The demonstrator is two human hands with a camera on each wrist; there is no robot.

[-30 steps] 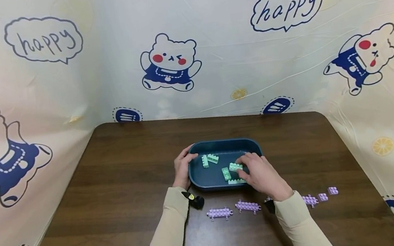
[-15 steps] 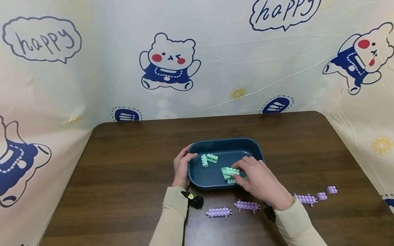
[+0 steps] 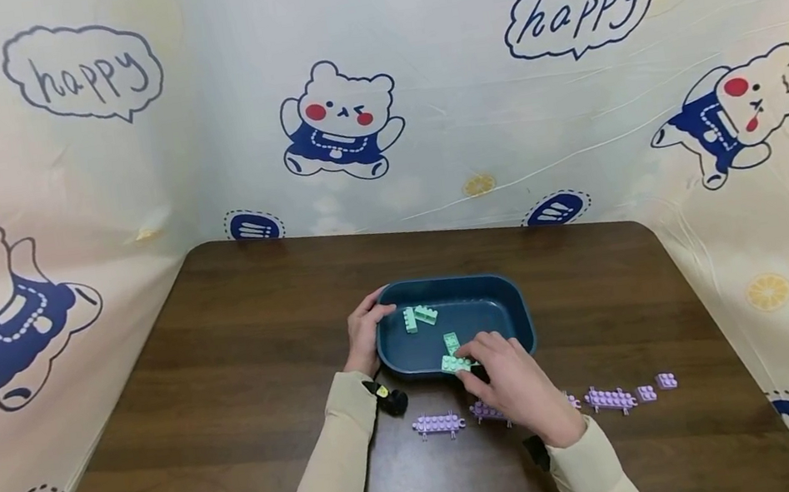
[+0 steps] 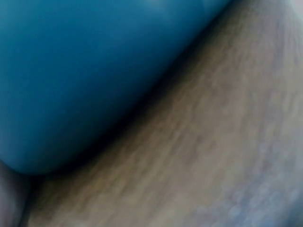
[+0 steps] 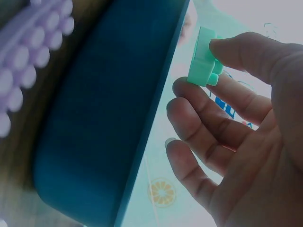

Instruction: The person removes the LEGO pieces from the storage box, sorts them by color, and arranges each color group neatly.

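A dark blue tray [image 3: 479,311] stands mid-table. My left hand [image 3: 363,339] grips its left end, thumb over the rim and fingers along the outer wall. In the left wrist view only the blurred tray wall [image 4: 94,66] and table show. My right hand [image 3: 509,374] reaches over the tray's front rim and pinches a mint-green building block [image 3: 454,364] between thumb and fingertips. The right wrist view shows that block's studs turned toward the palm [image 5: 265,175], above rim level. Inside the tray lie a green block [image 3: 451,342] just behind it and two more [image 3: 410,320] at the left.
A row of purple studded pieces lies in front of the tray: a long one [image 3: 438,425], another [image 3: 489,410] partly under my right hand, and a third [image 3: 610,399] farther right. Two small purple blocks [image 3: 667,382] end the row. A printed curtain [image 3: 420,108] surrounds the table.
My right hand has carried the pinched green block left and toward the tray's front rim, off the other green block it overlapped. The left hand stays on the tray.
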